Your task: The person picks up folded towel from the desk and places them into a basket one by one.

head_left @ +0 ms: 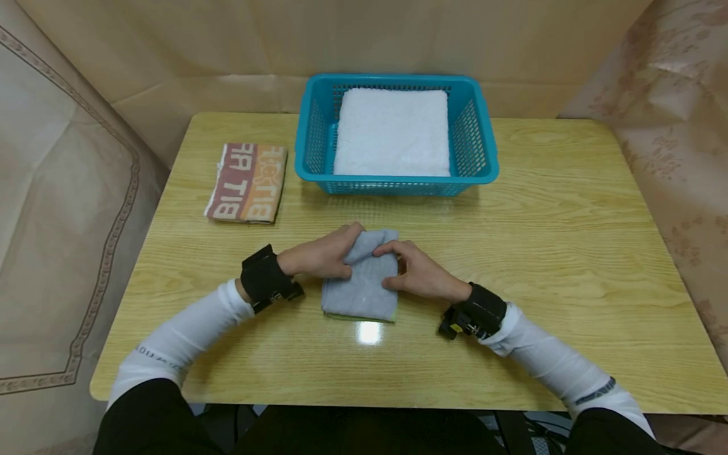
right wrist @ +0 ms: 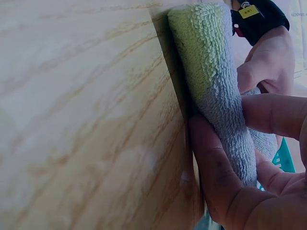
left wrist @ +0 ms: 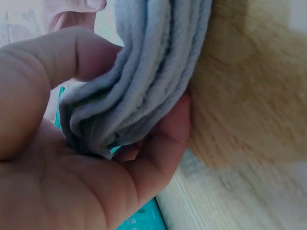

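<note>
A folded grey towel (head_left: 364, 291) with a yellow-green edge lies on the table in front of the person. The left hand (head_left: 327, 256) grips its left side; in the left wrist view the thumb is on top of the stacked layers (left wrist: 148, 62) and fingers curl beneath. The right hand (head_left: 423, 272) pinches the towel's right side. In the right wrist view, the thumb and fingers (right wrist: 216, 167) hold the thick folded edge (right wrist: 216, 72), green at one end. The towel's far part is bunched up between the hands.
A blue-green plastic basket (head_left: 398, 188) stands at the back of the wooden table (head_left: 569, 253), with a folded white towel (head_left: 392, 133) inside. To its left lies a folded red-brown and orange patterned towel (head_left: 247, 183). Curtains hang behind and at both sides.
</note>
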A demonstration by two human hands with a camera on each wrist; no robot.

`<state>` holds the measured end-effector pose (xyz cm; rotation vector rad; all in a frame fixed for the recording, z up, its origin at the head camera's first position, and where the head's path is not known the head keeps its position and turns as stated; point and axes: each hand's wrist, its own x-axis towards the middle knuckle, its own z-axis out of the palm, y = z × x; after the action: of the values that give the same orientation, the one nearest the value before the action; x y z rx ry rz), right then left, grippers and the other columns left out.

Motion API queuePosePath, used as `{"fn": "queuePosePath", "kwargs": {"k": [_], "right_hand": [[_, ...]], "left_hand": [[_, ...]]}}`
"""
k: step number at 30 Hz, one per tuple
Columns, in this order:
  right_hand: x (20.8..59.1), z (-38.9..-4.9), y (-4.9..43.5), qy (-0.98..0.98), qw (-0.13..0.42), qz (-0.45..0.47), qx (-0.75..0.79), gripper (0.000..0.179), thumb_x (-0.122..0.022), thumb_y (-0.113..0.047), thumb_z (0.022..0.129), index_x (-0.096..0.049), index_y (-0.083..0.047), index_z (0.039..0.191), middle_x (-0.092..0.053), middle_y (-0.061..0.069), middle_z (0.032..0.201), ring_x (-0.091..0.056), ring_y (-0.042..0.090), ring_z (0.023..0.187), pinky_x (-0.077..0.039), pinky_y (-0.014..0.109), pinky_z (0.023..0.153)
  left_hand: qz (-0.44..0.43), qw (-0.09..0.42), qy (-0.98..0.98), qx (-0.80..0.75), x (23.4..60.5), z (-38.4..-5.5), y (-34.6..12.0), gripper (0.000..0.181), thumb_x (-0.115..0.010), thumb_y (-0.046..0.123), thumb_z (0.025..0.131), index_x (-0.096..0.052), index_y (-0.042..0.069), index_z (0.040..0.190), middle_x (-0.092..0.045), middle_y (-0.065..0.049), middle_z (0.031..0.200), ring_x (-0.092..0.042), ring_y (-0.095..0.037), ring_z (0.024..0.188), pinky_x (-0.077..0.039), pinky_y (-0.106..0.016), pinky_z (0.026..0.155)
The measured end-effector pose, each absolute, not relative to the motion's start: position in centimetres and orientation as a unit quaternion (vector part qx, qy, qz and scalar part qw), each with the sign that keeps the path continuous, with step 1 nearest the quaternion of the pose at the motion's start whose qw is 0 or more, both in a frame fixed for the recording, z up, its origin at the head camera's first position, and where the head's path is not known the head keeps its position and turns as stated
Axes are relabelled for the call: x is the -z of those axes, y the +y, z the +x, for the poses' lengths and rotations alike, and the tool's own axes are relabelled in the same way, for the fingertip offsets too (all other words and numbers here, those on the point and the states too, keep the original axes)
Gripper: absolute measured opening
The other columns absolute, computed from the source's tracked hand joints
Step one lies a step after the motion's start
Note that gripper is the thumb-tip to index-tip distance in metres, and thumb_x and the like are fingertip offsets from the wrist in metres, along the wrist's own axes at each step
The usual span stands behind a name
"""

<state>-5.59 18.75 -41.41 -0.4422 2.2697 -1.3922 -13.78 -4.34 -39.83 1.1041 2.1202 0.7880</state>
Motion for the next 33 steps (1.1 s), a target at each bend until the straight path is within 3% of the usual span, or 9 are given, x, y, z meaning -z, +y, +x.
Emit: {"fn": "queuePosePath", "kwargs": {"k": [6, 9, 13, 17, 20, 23, 27, 32, 33], "right_hand": [[41.4, -5.6, 18.8, 0.83, 0.22, -0.149, 0.491, 0.051, -0.071, -0.006, 0.09, -0.052, -0.01, 0.137, -0.044, 0.014, 0.13, -0.048, 0.024, 0.094, -0.046, 0.033, 0.074], [41.3, -5.5, 18.8, 0.836, 0.217, -0.148, 0.481, 0.052, -0.071, -0.007, 0.09, -0.051, -0.011, 0.138, -0.044, 0.013, 0.127, -0.044, 0.026, 0.096, -0.043, 0.034, 0.075], [41.2, -5.5, 18.8, 0.845, 0.21, -0.155, 0.467, 0.053, -0.071, -0.008, 0.091, -0.05, -0.01, 0.139, -0.045, 0.013, 0.123, -0.044, 0.025, 0.091, -0.04, 0.034, 0.073], [41.4, -5.4, 18.8, 0.845, 0.203, -0.165, 0.466, 0.053, -0.07, -0.007, 0.09, -0.05, -0.008, 0.14, -0.047, 0.012, 0.122, -0.046, 0.022, 0.082, -0.041, 0.032, 0.07], [41.5, -5.4, 18.8, 0.844, 0.199, -0.167, 0.468, 0.053, -0.071, -0.005, 0.09, -0.051, -0.008, 0.139, -0.049, 0.012, 0.121, -0.047, 0.021, 0.079, -0.041, 0.031, 0.068], [41.5, -5.4, 18.8, 0.837, 0.205, -0.159, 0.482, 0.053, -0.07, -0.003, 0.089, -0.051, -0.007, 0.138, -0.05, 0.011, 0.126, -0.048, 0.02, 0.088, -0.042, 0.03, 0.073], [41.5, -5.4, 18.7, 0.824, 0.216, -0.146, 0.503, 0.055, -0.07, 0.0, 0.088, -0.049, -0.004, 0.139, -0.046, 0.013, 0.14, -0.048, 0.022, 0.104, -0.045, 0.031, 0.082], [41.5, -5.4, 18.6, 0.828, 0.217, -0.13, 0.5, 0.059, -0.07, 0.0, 0.089, -0.045, -0.003, 0.142, -0.046, 0.017, 0.14, -0.051, 0.024, 0.107, -0.046, 0.03, 0.084], [41.6, -5.4, 18.6, 0.829, 0.217, -0.127, 0.5, 0.059, -0.07, -0.001, 0.089, -0.045, -0.003, 0.142, -0.046, 0.017, 0.139, -0.052, 0.024, 0.107, -0.046, 0.03, 0.084]], "left_hand": [[0.402, 0.32, 0.796, -0.321, 39.9, -13.8, -4.5, 0.055, -0.064, -0.008, 0.082, -0.038, 0.006, 0.128, -0.053, -0.014, 0.11, -0.051, -0.024, 0.091, -0.045, -0.032, 0.071], [0.401, 0.317, 0.796, -0.323, 39.9, -13.6, -4.6, 0.064, -0.061, -0.007, 0.087, -0.032, 0.008, 0.142, -0.058, -0.015, 0.115, -0.055, -0.023, 0.09, -0.046, -0.032, 0.073], [0.41, 0.313, 0.792, -0.325, 39.7, -13.3, -4.6, 0.084, -0.055, -0.007, 0.094, -0.006, 0.014, 0.158, -0.064, -0.017, 0.099, -0.057, -0.022, 0.076, -0.044, -0.034, 0.074], [0.394, 0.302, 0.806, -0.322, 39.5, -13.0, -4.6, 0.092, -0.056, -0.004, 0.097, 0.01, 0.013, 0.158, -0.056, -0.012, 0.073, -0.054, -0.02, 0.061, -0.043, -0.032, 0.066], [0.361, 0.295, 0.824, -0.322, 39.5, -12.8, -4.6, 0.092, -0.058, 0.001, 0.098, 0.013, 0.01, 0.156, -0.052, -0.009, 0.065, -0.053, -0.02, 0.054, -0.042, -0.031, 0.058], [0.331, 0.288, 0.838, -0.325, 39.6, -12.7, -4.5, 0.092, -0.06, 0.006, 0.099, 0.012, 0.008, 0.156, -0.055, -0.009, 0.064, -0.055, -0.02, 0.052, -0.043, -0.03, 0.055], [0.31, 0.278, 0.846, -0.333, 39.8, -12.5, -4.4, 0.089, -0.06, 0.011, 0.1, 0.01, 0.005, 0.155, -0.056, -0.009, 0.065, -0.056, -0.018, 0.052, -0.043, -0.029, 0.055], [0.308, 0.293, 0.828, -0.365, 40.0, -12.2, -4.8, 0.081, -0.052, 0.012, 0.103, 0.01, 0.01, 0.155, -0.053, -0.012, 0.064, -0.056, -0.021, 0.05, -0.045, -0.032, 0.056], [0.313, 0.297, 0.822, -0.371, 40.1, -12.2, -4.9, 0.08, -0.051, 0.012, 0.103, 0.01, 0.01, 0.154, -0.056, -0.014, 0.072, -0.058, -0.022, 0.056, -0.047, -0.033, 0.06]]}}
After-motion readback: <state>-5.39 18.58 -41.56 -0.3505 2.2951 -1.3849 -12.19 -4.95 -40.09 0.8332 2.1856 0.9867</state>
